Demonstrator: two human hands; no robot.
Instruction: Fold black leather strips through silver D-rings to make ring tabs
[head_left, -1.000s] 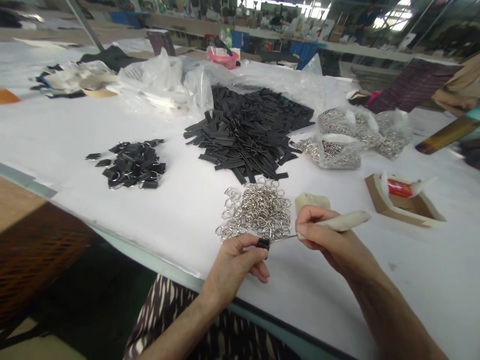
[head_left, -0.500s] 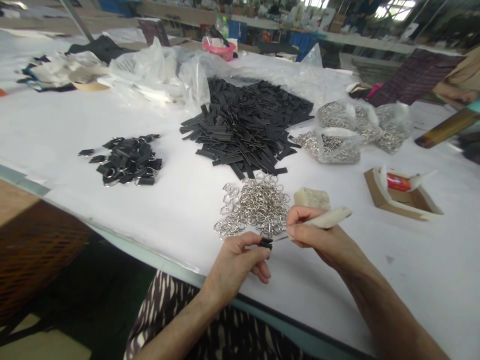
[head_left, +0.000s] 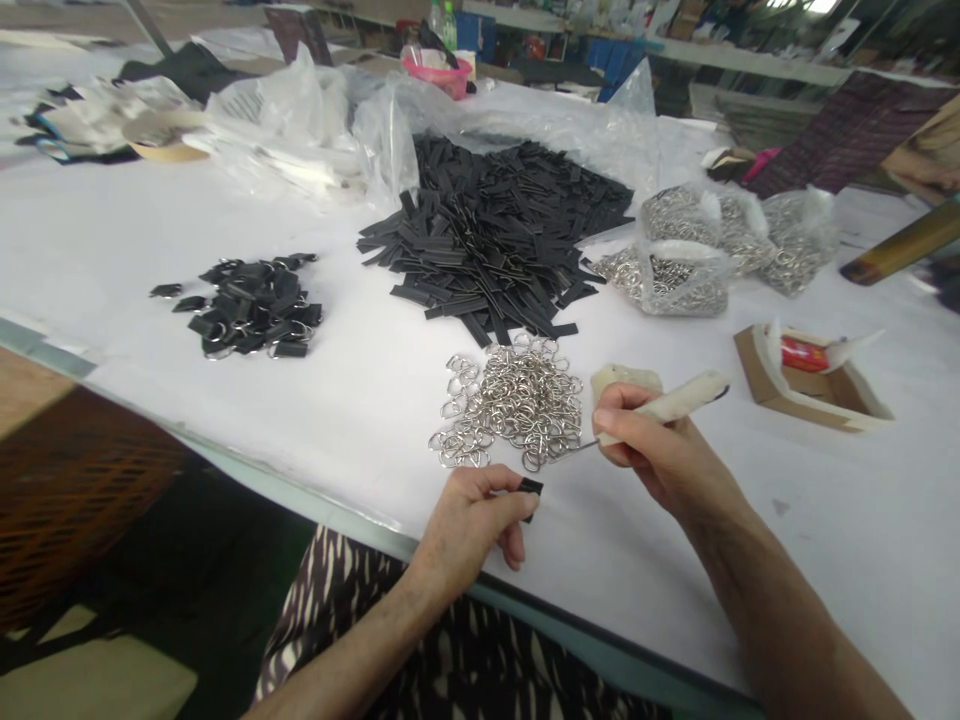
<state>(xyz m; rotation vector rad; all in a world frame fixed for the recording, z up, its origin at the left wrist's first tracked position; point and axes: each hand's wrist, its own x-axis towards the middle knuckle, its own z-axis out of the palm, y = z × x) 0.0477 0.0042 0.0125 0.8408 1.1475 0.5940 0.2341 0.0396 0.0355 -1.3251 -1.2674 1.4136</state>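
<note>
My left hand [head_left: 472, 520] pinches a small black strip piece [head_left: 529, 487] between thumb and fingers just above the white table [head_left: 375, 400]. My right hand [head_left: 660, 455] is closed round a tool with a cream wrapped handle [head_left: 679, 402] and a thin metal tip that points left towards the loose heap of silver rings [head_left: 514, 405]. The tip is a short way up and right of the black piece, not touching it. A cream lump [head_left: 626, 380] lies just behind my right hand.
A big pile of black strips [head_left: 495, 240] lies in the middle. A smaller heap of strips with rings [head_left: 251, 305] sits to the left. Clear bags of rings [head_left: 675, 275] and a cardboard tray with a red tube [head_left: 814, 375] are on the right. Plastic bags are at the back.
The tool tip was at the black piece in my left hand. Now my right hand has drawn it up and away, and the two hands are apart.
</note>
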